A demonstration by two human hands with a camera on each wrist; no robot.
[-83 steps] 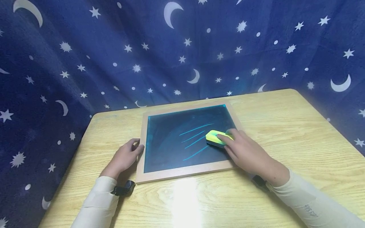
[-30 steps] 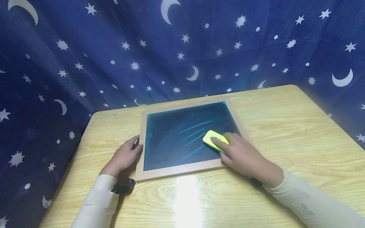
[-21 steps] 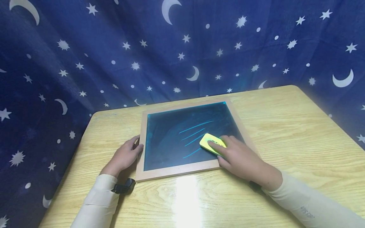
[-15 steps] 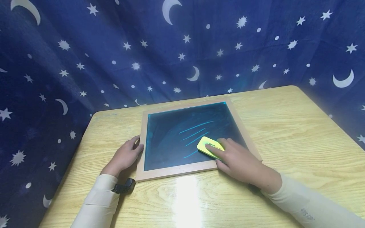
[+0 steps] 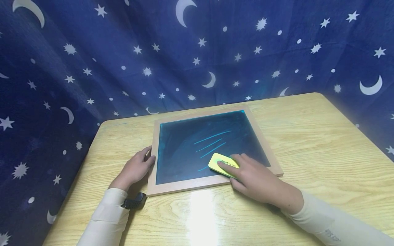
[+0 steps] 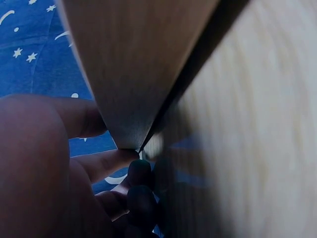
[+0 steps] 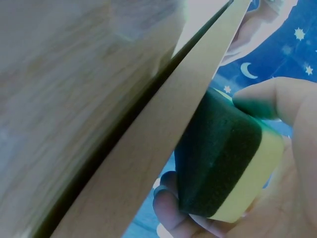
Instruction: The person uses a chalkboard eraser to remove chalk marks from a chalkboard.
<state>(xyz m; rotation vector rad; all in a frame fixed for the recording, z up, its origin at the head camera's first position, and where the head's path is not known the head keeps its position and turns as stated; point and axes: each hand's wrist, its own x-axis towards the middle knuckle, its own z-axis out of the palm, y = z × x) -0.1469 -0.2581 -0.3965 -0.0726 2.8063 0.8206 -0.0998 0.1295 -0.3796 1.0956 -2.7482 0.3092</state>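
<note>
A small wood-framed blackboard [image 5: 181, 147] lies on the table with several light blue strokes across its dark surface. My right hand [image 5: 257, 177] grips a yellow board eraser [image 5: 224, 165] by its sides, one finger stretched along its top. In the right wrist view, the dark felt side of the eraser [image 7: 218, 148] faces the board beside the wooden frame [image 7: 143, 124]. The eraser covers part of the lowest stroke. At the board's left edge, my left hand [image 5: 135, 169] holds the frame; in the left wrist view the thumb and a finger [image 6: 106, 161] touch it on different sides.
The light wood-grain table [image 5: 307, 136] extends around the board, with a bright reflection near its front. Behind it hangs a dark blue curtain [image 5: 172, 51] patterned with moons and stars. A black strap device [image 5: 135, 201] sits on the left wrist.
My right hand has moved the eraser down and left along the lowest stroke, most of which no longer shows; only a short left end is visible. The left hand stays at the frame.
</note>
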